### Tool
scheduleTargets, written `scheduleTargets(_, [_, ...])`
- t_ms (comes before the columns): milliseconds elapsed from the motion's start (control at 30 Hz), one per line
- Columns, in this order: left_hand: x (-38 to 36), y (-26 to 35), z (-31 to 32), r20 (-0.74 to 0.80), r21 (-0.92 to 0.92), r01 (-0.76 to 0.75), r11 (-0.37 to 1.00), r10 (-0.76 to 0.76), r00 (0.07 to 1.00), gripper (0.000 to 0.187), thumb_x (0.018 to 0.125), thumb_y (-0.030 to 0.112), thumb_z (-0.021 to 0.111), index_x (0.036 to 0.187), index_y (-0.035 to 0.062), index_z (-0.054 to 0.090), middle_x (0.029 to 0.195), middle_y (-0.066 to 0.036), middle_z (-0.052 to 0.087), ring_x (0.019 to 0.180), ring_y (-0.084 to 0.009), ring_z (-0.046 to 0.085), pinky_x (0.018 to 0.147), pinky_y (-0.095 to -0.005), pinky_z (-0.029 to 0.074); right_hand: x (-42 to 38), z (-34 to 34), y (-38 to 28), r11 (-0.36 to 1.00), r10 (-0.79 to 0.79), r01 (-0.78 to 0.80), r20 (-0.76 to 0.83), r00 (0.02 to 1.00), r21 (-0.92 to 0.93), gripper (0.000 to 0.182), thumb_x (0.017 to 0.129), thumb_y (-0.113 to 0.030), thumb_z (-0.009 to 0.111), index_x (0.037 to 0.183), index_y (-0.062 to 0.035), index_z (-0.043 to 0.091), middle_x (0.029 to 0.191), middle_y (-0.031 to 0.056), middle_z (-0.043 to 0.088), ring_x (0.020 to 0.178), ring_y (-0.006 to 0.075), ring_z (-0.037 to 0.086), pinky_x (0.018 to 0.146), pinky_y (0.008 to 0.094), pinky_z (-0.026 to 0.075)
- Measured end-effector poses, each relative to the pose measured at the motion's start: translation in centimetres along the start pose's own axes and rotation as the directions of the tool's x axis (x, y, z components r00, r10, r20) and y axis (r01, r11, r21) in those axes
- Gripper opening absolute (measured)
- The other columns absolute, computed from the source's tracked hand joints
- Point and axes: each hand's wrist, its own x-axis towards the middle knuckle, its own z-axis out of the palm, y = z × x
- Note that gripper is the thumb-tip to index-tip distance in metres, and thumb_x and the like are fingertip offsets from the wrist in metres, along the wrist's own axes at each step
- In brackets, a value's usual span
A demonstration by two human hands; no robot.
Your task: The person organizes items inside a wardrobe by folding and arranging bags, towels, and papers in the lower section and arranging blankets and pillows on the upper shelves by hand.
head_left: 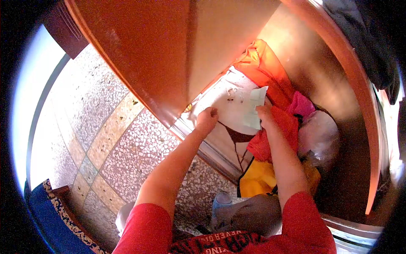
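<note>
A white cloth-like piece (pixel 230 99) with a few small dark marks lies spread inside the wooden cabinet. At its near left edge my left hand (pixel 207 118) is closed, fingers curled against the white material. My right hand (pixel 264 115) pinches a creased pale green piece (pixel 256 106) that overlaps the white one on its right side. Behind them rests a bright orange cloth (pixel 266 70). Red fabric (pixel 281 127) is bunched under my right wrist, partly hidden by the forearm.
A yellow bag (pixel 256 178) sits near my knees, beside a clear plastic bundle (pixel 319 135) and a pink cloth (pixel 301 105). The brown cabinet door (pixel 139 46) stands at left, over a speckled stone floor (pixel 139 148). Dark clothing (pixel 368 42) hangs at upper right.
</note>
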Motion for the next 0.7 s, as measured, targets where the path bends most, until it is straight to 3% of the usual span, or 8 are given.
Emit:
scheduleTargets(67, [-0.1, -1.3, 0.1, -0.022, -0.049, -0.086, 0.995, 0.085, 0.996, 0.031, 0.079, 0.025, 0.064, 0.104, 0.0061, 0.063, 0.097, -0.015, 0.066, 0.093, -0.0302, 0.063, 0.082, -0.0377, 0.049, 0.6, 0.4, 0.1, 0.995, -0.089, 0.089, 0.004, 0.996, -0.048, 0.053, 0.074, 0.006, 0.049, 0.126, -0.0036, 0.050, 0.113, 0.0128, 0.060, 0.099, 0.0273, 0.058, 0.084, 0.0366, 0.047])
scheduleTargets(167, [-0.7, -1.6, -0.1, -0.048, -0.078, -0.062, 0.995, 0.058, 0.997, 0.030, 0.079, 0.023, 0.065, 0.103, 0.0067, 0.064, 0.098, -0.014, 0.066, 0.091, -0.0295, 0.064, 0.081, -0.0370, 0.050, -0.1, 1.5, -0.7, 0.980, 0.072, -0.081, -0.056, 0.996, -0.182, 0.056, 0.074, 0.007, 0.048, 0.129, -0.0047, 0.047, 0.115, 0.0132, 0.059, 0.102, 0.0285, 0.057, 0.086, 0.0367, 0.046])
scheduleTargets(267, [-1.0, -1.8, 0.0, -0.094, -0.065, -0.084, 0.994, 0.077, 0.993, 0.029, 0.078, 0.024, 0.065, 0.102, 0.0069, 0.065, 0.098, -0.013, 0.067, 0.090, -0.0288, 0.065, 0.080, -0.0365, 0.051, -0.8, 1.7, -1.4, 0.984, -0.052, 0.060, 0.050, 0.997, -0.170, 0.057, 0.073, 0.008, 0.048, 0.129, -0.0048, 0.047, 0.116, 0.0129, 0.059, 0.103, 0.0289, 0.056, 0.088, 0.0376, 0.046])
scheduleTargets(333, [-1.6, -1.3, -0.3, -0.092, -0.120, -0.052, 0.991, 0.041, 0.995, 0.028, 0.078, 0.023, 0.065, 0.101, 0.0066, 0.066, 0.098, -0.013, 0.067, 0.089, -0.0285, 0.065, 0.080, -0.0365, 0.051, 0.3, 0.5, 1.2, 0.838, 0.485, -0.488, -0.073, 0.871, -0.244, 0.059, 0.072, 0.009, 0.047, 0.129, -0.0059, 0.047, 0.115, 0.0124, 0.058, 0.102, 0.0285, 0.056, 0.088, 0.0384, 0.046])
scheduleTargets(367, [-2.0, -1.0, -0.4, -0.086, -0.163, -0.020, 0.986, 0.006, 0.996, 0.028, 0.078, 0.022, 0.065, 0.101, 0.0064, 0.066, 0.097, -0.013, 0.067, 0.088, -0.0281, 0.065, 0.079, -0.0366, 0.051, 0.3, -0.1, 1.4, 0.836, 0.484, -0.487, -0.079, 0.871, -0.254, 0.059, 0.072, 0.009, 0.047, 0.129, -0.0059, 0.047, 0.115, 0.0124, 0.058, 0.102, 0.0285, 0.056, 0.088, 0.0384, 0.046])
scheduleTargets(433, [-2.2, -1.1, -0.2, -0.103, -0.184, -0.029, 0.983, 0.010, 0.995, 0.027, 0.078, 0.022, 0.065, 0.100, 0.0063, 0.066, 0.096, -0.013, 0.067, 0.088, -0.0279, 0.065, 0.079, -0.0362, 0.051, -0.6, 0.3, -0.5, 0.998, 0.039, -0.038, 0.025, 0.999, -0.053, 0.055, 0.075, 0.005, 0.048, 0.129, -0.0039, 0.047, 0.114, 0.0132, 0.058, 0.101, 0.0293, 0.056, 0.087, 0.0396, 0.046])
scheduleTargets(567, [-2.1, -1.5, 0.2, -0.134, -0.204, -0.046, 0.978, 0.019, 0.991, 0.025, 0.080, 0.020, 0.065, 0.100, 0.0056, 0.066, 0.094, -0.013, 0.068, 0.087, -0.0270, 0.065, 0.079, -0.0352, 0.051, -0.1, 0.5, 0.3, 0.980, 0.091, -0.088, 0.008, 0.996, -0.179, 0.054, 0.077, 0.003, 0.048, 0.130, -0.0040, 0.046, 0.114, 0.0136, 0.058, 0.101, 0.0295, 0.055, 0.087, 0.0392, 0.046])
scheduleTargets(700, [-1.9, -1.6, 0.3, -0.131, -0.241, -0.017, 0.970, -0.015, 0.991, 0.025, 0.080, 0.021, 0.065, 0.099, 0.0048, 0.065, 0.093, -0.014, 0.068, 0.087, -0.0266, 0.065, 0.079, -0.0346, 0.051, 0.5, -0.3, 2.7, 0.863, 0.364, -0.362, -0.062, 0.929, -0.352, 0.058, 0.075, 0.001, 0.049, 0.132, -0.0079, 0.045, 0.116, 0.0144, 0.057, 0.102, 0.0299, 0.055, 0.087, 0.0400, 0.045])
